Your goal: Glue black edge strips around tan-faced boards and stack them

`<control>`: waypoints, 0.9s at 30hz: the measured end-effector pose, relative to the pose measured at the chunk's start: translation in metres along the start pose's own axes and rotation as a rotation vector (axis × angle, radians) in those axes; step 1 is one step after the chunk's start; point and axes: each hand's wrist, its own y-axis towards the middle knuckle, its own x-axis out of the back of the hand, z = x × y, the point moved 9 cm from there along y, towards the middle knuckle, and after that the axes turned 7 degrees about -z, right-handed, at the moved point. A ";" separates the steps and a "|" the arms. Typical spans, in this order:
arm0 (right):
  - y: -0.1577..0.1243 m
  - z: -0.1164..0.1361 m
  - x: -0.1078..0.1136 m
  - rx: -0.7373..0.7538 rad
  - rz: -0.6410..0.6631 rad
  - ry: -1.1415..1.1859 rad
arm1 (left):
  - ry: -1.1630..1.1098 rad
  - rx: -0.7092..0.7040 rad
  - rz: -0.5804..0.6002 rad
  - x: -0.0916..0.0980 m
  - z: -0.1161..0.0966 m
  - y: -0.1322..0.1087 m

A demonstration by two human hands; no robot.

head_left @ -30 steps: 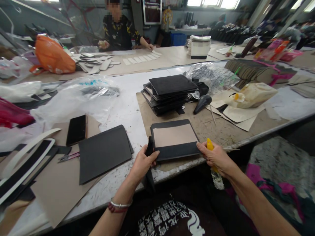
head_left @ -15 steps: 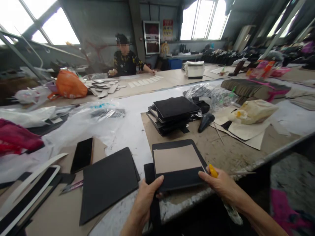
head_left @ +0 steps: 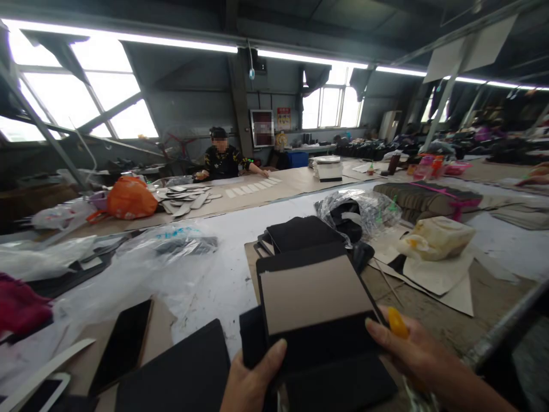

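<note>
black panel (head_left: 321, 337) between 2 hands (head_left: 253, 377) (head_left: 414, 349)

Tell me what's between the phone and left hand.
The head view shows a black sheet, tan card beside the phone and white tabletop by the left hand.

Left fingers (head_left: 274, 356), right fingers (head_left: 380, 333) hold beige-centred black panel (head_left: 316, 303); right also grip yellow handle (head_left: 398, 323).
</note>
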 end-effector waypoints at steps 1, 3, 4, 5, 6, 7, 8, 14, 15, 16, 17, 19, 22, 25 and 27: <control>0.017 0.020 0.000 -0.002 0.030 0.024 | 0.029 -0.067 0.022 -0.011 -0.023 0.007; 0.055 0.066 0.000 0.071 0.072 0.088 | 0.046 -0.180 0.067 -0.030 -0.061 0.021; 0.074 0.085 0.001 0.106 0.085 0.096 | 0.033 -0.244 0.037 -0.032 -0.077 0.028; 0.093 0.099 0.004 0.131 0.075 0.051 | 0.034 -0.282 0.005 -0.030 -0.086 0.035; 0.111 0.108 0.011 0.157 0.012 -0.050 | 0.048 -0.297 -0.027 -0.027 -0.089 0.040; 0.126 0.110 0.021 0.170 -0.082 -0.169 | 0.076 -0.297 -0.059 -0.020 -0.086 0.045; 0.135 0.108 0.027 0.174 -0.137 -0.221 | 0.125 -0.282 -0.083 -0.011 -0.077 0.049; 0.102 0.042 0.065 0.196 -0.337 -0.380 | 0.603 -0.236 -0.118 0.050 0.009 0.031; 0.090 0.027 0.071 0.152 -0.323 -0.336 | 0.657 -0.236 -0.077 0.053 0.023 0.024; 0.078 0.015 0.077 0.115 -0.317 -0.279 | 0.692 -0.240 -0.022 0.053 0.036 0.018; 0.066 0.006 0.085 0.094 -0.326 -0.236 | 0.716 -0.252 0.037 0.052 0.047 0.012; 0.046 -0.002 0.098 0.101 -0.362 -0.265 | 0.764 -0.288 0.154 0.044 0.064 0.003; 0.024 0.001 0.105 0.161 -0.380 -0.437 | 0.864 -0.372 0.215 0.033 0.074 0.000; 0.013 -0.003 0.090 0.125 -0.304 -0.311 | 0.933 -0.484 0.235 0.024 0.074 0.000; 0.006 -0.010 0.076 0.060 -0.286 -0.075 | 0.979 -0.553 0.266 0.020 0.078 -0.003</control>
